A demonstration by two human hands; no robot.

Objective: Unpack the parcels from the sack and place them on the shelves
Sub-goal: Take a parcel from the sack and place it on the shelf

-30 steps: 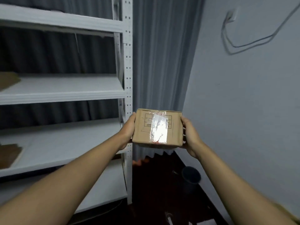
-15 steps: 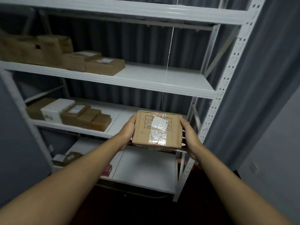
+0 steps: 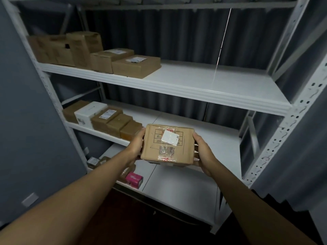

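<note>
Shelves (image 3: 194, 80) hold parcels (image 3: 136, 66).

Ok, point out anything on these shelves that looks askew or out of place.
One mild oddity: the tall brown cardboard box on the upper white shelf leans against its neighbours. The taped brown cardboard parcel is held level between left hand and right hand.

You are looking at a grey pleated curtain (image 3: 177, 36) that is hanging at the back and running on down your right side, its hem falling short of the ground. A thin pale cord (image 3: 223, 36) is dangling straight down in front of it. On your left a grey wall (image 3: 26, 121) is leaning into view, carrying a small pale plate (image 3: 29, 199) low down. A dark floor (image 3: 134, 214) is showing below
</note>
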